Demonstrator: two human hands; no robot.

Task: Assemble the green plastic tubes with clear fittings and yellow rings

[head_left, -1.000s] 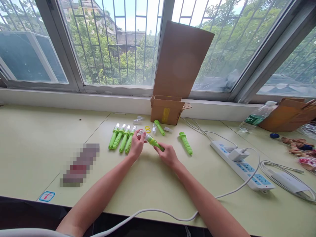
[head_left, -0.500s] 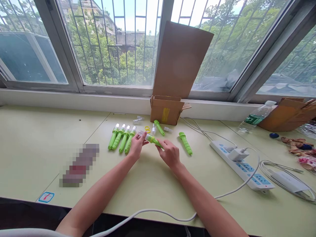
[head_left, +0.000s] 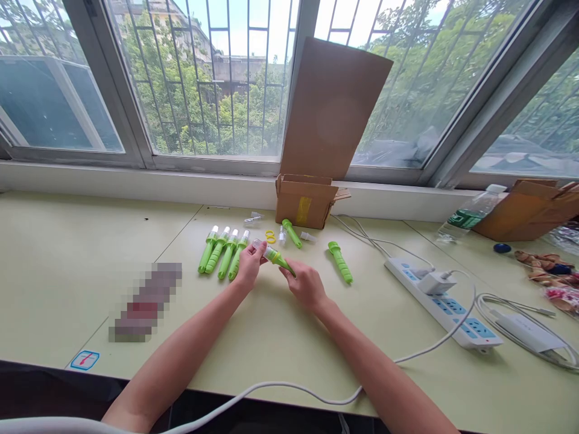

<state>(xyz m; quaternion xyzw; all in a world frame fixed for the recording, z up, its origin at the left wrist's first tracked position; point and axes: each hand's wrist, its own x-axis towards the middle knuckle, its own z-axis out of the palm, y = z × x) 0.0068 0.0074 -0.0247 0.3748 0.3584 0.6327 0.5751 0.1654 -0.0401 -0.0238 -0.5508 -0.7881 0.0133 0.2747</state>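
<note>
Between my two hands is a green plastic stick [head_left: 279, 259] with a clear cap, lying slantwise above the table. My left hand [head_left: 249, 266] is closed round its clear-capped end. The fingers of my right hand [head_left: 307, 284] are closed on the green lower end. Just left of my left hand, several green sticks with clear caps [head_left: 220, 250] lie side by side. Beyond my hands are yellow rings [head_left: 270, 236], a green handle without a cap [head_left: 292, 234] and clear plastic caps [head_left: 308, 237]. Another green handle [head_left: 340, 263] lies to the right.
A small cardboard box [head_left: 303, 202] stands at the window sill. On the right are a white power strip [head_left: 446, 306], a coiled charger cable [head_left: 529, 331] and a plastic bottle [head_left: 470, 214]. A white cable [head_left: 289, 386] crosses the table's front edge. A blurred object [head_left: 147, 304] lies left.
My right hand has shifted slightly left and down on the green end, and more of the green stick shows. My left hand still holds the capped end.
</note>
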